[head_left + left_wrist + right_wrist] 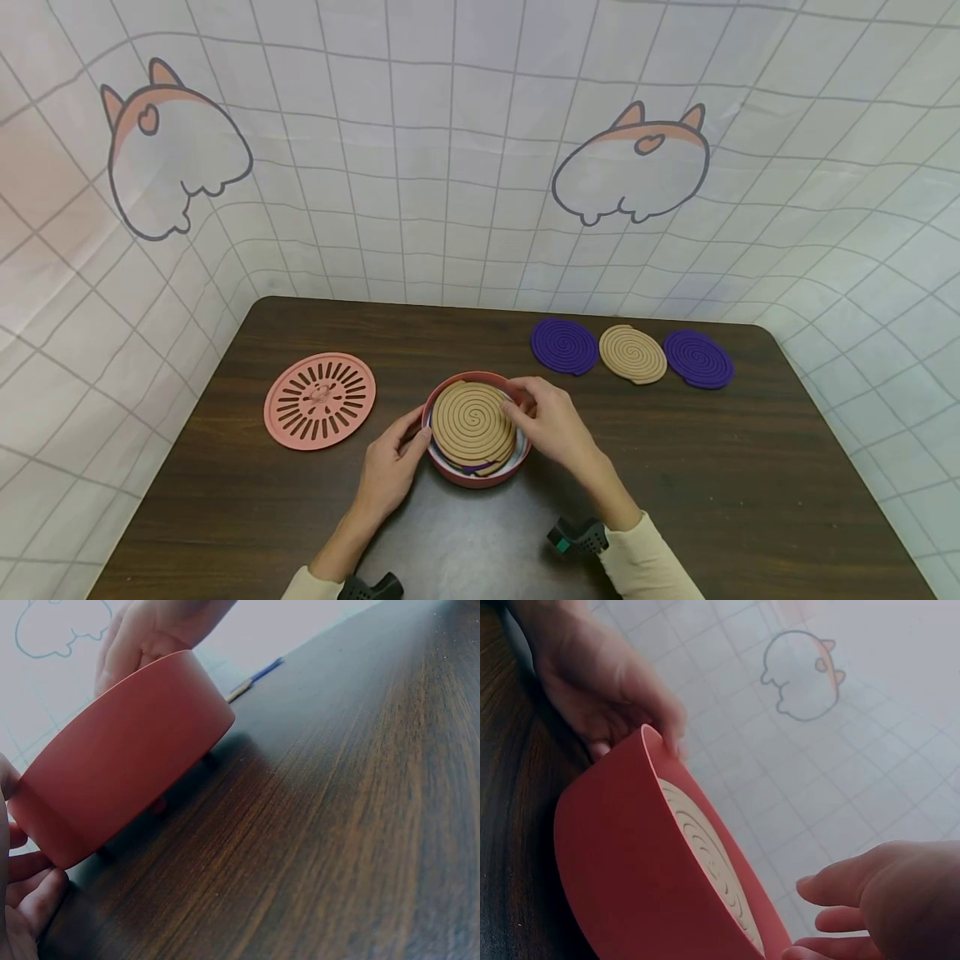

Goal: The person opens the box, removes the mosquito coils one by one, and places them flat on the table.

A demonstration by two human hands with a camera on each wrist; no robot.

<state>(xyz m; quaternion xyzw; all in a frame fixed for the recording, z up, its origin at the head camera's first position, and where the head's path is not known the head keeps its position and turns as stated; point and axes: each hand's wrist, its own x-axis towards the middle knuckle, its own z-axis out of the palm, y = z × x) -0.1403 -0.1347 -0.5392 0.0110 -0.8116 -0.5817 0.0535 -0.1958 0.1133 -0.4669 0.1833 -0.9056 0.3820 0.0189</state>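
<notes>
A round red mosquito coil box [477,482] on small feet stands in the middle of the table. Inside it, a tan mosquito coil [472,421] lies on top, with a bit of purple coil [476,468] and another tan edge showing beneath. My left hand [387,467] grips the box's left side, thumb at the rim and fingers low on the wall in the left wrist view. Over the right rim is my right hand [553,421], its fingertips close to the tan coil's edge. In the right wrist view that hand [900,900] has thumb and fingers apart, with nothing between them.
A pink slotted lid [319,402] lies flat to the left of the box. At the back right, a purple coil [564,346], a tan coil [633,354] and a second purple coil [698,359] lie in a row. A white grid-patterned curtain [420,167] hangs behind the dark wooden table [750,483].
</notes>
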